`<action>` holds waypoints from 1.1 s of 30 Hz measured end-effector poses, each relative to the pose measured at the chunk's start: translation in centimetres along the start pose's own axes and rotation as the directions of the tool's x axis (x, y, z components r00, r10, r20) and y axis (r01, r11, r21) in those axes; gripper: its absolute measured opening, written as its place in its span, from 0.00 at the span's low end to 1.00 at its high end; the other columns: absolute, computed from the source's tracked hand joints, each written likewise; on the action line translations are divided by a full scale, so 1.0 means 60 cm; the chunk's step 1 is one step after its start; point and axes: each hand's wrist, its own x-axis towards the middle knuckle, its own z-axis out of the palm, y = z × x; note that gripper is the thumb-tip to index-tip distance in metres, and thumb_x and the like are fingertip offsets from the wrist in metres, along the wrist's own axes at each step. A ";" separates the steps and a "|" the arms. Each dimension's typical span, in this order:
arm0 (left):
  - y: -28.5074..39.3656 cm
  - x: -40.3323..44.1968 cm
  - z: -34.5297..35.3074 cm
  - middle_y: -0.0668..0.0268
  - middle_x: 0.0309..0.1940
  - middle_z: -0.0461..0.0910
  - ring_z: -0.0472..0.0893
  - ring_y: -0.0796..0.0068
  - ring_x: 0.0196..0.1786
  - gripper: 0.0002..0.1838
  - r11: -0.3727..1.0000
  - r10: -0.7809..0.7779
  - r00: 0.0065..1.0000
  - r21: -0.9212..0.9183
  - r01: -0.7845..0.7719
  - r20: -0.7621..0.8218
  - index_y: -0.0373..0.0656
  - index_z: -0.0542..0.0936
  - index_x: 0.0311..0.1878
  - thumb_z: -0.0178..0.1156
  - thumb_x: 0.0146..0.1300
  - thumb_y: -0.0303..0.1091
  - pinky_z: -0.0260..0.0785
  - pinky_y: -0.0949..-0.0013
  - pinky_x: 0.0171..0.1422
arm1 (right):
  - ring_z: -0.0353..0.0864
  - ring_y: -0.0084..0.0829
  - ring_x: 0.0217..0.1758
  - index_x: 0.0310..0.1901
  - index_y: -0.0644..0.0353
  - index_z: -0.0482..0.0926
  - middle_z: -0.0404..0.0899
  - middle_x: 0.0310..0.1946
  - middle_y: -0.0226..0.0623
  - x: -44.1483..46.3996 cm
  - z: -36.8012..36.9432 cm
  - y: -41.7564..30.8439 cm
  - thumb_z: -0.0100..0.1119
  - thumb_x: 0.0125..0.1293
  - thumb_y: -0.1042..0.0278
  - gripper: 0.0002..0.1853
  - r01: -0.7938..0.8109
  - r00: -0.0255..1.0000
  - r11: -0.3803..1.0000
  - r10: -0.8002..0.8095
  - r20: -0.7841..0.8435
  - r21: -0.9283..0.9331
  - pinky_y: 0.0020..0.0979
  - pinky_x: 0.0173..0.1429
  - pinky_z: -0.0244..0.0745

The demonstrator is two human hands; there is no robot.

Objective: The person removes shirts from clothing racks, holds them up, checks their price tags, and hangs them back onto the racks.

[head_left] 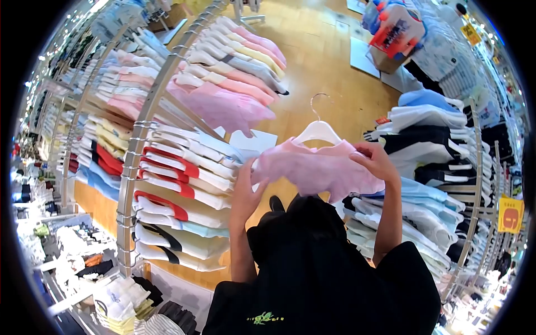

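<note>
A small pink shirt [318, 167] hangs on a white hanger [318, 133] in front of my body, its metal hook pointing away from me. My right hand [373, 161] pinches the shirt at its right shoulder, thumb and fingers closed on the cloth. At the shirt's left end is my left hand [247, 187], the thumb apart from the fingers and the hand against the sleeve edge. Whether those fingers grip the cloth is hard to see. The shirt's lower part drops out of sight toward my black top.
A metal rail [146, 111] on the left carries several hung shirts, white and red ones [184, 178] near and pink ones [223, 84] farther off. Another rack of clothes [424, 134] stands close on the right. Between them runs a wooden floor [312, 50]. Folded clothes [120, 296] lie at lower left.
</note>
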 end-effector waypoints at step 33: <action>-0.015 -0.076 0.038 0.57 0.43 0.81 0.80 0.63 0.45 0.20 0.994 -0.087 0.978 -0.055 0.099 0.191 0.38 0.75 0.57 0.58 0.69 0.41 0.71 0.66 0.50 | 0.81 0.44 0.38 0.36 0.58 0.82 0.81 0.32 0.42 0.287 0.254 -0.235 0.63 0.58 0.62 0.10 0.496 0.788 0.778 -0.590 -0.175 -0.385 0.42 0.42 0.75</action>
